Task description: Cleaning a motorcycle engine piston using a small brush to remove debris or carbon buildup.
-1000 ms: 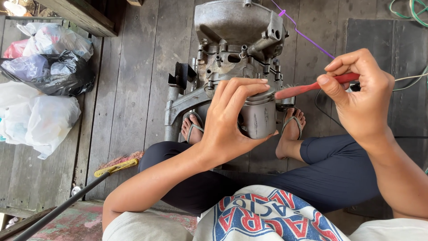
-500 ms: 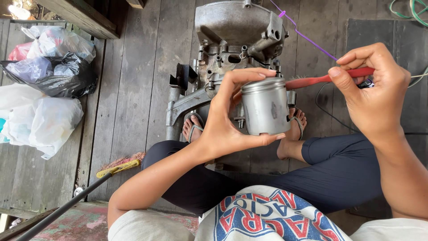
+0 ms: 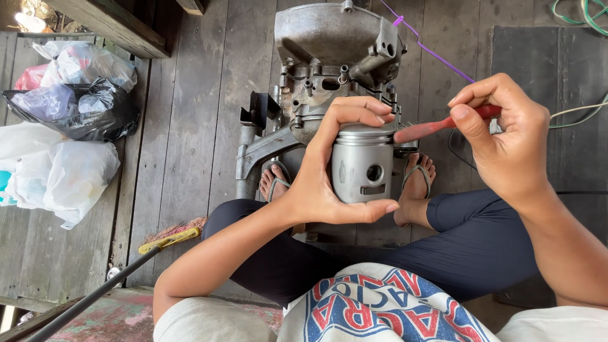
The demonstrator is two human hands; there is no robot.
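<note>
Left hand (image 3: pixel 323 183) grips a grey cylindrical metal piston (image 3: pixel 362 163) between thumb and fingers, above the lap. Right hand (image 3: pixel 506 142) pinches a red-handled brush (image 3: pixel 437 126), bristles at the piston crown. Filled white and black plastic bags (image 3: pixel 63 126) lie left on the wooden floor (image 3: pixel 190 95).

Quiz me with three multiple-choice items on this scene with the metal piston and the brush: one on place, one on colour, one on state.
1. Where are the plastic bags?
A. on the planks at the picture's left
B. on the person's lap
C. on top of the engine

2. What colour is the handle of the brush?
A. blue
B. red
C. white

3. How is the piston held?
A. lying on the floor
B. resting on the engine block
C. gripped upright in the left hand

Answers:
1. A, they are heaped by the left edge.
2. B, the right hand pinches a red handle.
3. C, thumb below and fingers over its top.
</note>
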